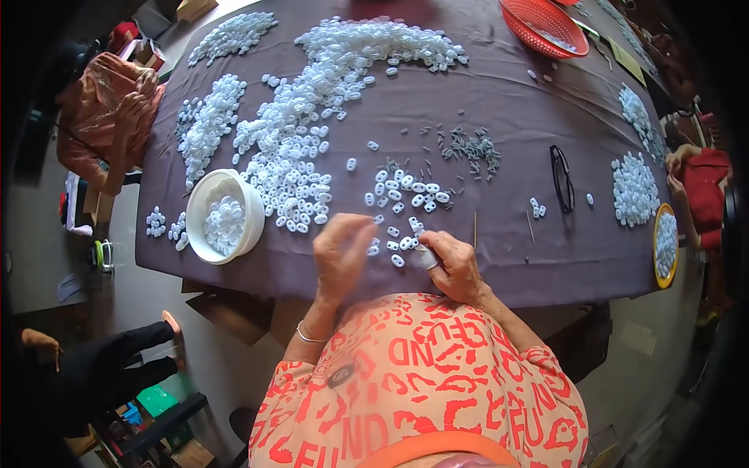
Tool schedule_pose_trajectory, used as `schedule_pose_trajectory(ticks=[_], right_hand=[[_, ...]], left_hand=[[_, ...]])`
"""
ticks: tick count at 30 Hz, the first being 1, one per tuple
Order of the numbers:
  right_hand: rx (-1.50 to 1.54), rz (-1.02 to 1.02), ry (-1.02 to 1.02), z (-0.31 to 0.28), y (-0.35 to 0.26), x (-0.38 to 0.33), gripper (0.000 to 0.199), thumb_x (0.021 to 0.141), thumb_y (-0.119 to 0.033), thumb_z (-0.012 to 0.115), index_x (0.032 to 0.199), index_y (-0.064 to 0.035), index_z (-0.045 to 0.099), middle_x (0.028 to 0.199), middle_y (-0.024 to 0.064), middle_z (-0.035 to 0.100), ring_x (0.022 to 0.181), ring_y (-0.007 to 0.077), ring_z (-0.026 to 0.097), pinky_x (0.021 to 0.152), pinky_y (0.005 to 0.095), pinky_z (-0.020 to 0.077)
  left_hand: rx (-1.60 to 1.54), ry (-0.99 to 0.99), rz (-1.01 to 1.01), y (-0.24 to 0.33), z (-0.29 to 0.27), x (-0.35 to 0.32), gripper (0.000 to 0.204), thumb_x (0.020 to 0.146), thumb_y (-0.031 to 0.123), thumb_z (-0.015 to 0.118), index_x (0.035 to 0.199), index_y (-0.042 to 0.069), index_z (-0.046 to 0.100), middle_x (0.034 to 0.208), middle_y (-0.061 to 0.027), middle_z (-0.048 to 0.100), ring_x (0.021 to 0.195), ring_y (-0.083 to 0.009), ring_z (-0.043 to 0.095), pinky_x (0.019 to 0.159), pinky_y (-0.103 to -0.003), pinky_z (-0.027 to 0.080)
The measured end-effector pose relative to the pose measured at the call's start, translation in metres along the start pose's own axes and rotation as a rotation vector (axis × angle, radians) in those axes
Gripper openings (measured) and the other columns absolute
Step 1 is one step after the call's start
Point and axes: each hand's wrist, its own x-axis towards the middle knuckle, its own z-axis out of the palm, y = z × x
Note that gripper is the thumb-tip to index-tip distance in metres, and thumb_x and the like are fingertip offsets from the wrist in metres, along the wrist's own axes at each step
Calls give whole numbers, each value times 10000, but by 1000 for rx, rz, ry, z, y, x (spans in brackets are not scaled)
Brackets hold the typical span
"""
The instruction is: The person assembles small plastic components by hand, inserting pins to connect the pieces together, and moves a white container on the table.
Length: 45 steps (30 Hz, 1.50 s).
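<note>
My left hand (342, 253) is raised at the table's near edge, its bent fingers smeared by motion; I cannot tell whether anything is in them. Closed in a pinch, my right hand (458, 267) holds a small white two-holed plastic piece (415, 225) at its fingertips. A pale wrap (427, 258) covers one of its fingers. Several more white two-holed pieces (406, 181) lie loose just beyond both hands. Farther off is a scatter of short grey pins (472, 150). One thin wooden stick (475, 231) lies right of my right hand, and another thin stick (530, 228) beyond it.
A large heap of white pieces (296, 140) spreads over the dark tablecloth (546, 273). A white tub (253, 222) stands left, a yellow-rimmed bowl (665, 246) right, a red basket (538, 39) far right. Black eyeglasses (562, 179) lie right. Other people sit at both sides.
</note>
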Motion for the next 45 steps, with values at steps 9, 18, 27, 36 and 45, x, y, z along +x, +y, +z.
schedule_pose_trajectory(ticks=[9, 18, 27, 36, 45], right_hand=[[109, 75, 67, 1, -16, 6, 314, 731, -58, 634, 1022, -10, 526, 748, 115, 531, 614, 224, 558, 538, 307, 450], [331, 230, 11, -2, -20, -8, 340, 755, -148, 668, 1025, 6, 531, 740, 57, 521, 605, 105, 488, 530, 246, 413], [408, 205, -294, -12, -25, -5, 398, 677, -163, 723, 989, 12, 548, 780, 52, 572, 676, 94, 529, 585, 243, 437], [547, 405, -288, -5, -25, -4, 415, 660, -178, 735, 990, -11, 546, 733, 5, 550, 645, 69, 492, 561, 222, 399], [608, 460, -398, 0, -28, 6, 496, 635, -147, 731, 1060, -18, 510, 822, 42, 596, 706, 73, 551, 633, 212, 438]], left_hand=[[-444, -389, -314, 20, 22, -20, 165, 772, -62, 585, 927, -8, 596, 823, -28, 594, 714, -86, 562, 631, -215, 470], [-740, -543, -525, 31, 14, -22, 93, 802, 6, 563, 864, -11, 629, 778, -55, 602, 651, -102, 541, 584, -221, 440], [-812, -758, -723, 33, -11, -22, 92, 783, 54, 600, 792, -37, 607, 759, -75, 584, 646, -112, 545, 571, -230, 442], [-1131, -834, -824, 12, -6, -32, 103, 826, 120, 612, 840, 38, 552, 739, -17, 586, 591, -43, 547, 521, -152, 438], [-1216, -819, -921, 8, -13, -33, 89, 847, 107, 572, 857, 22, 547, 786, -49, 579, 630, -80, 565, 516, -166, 446]])
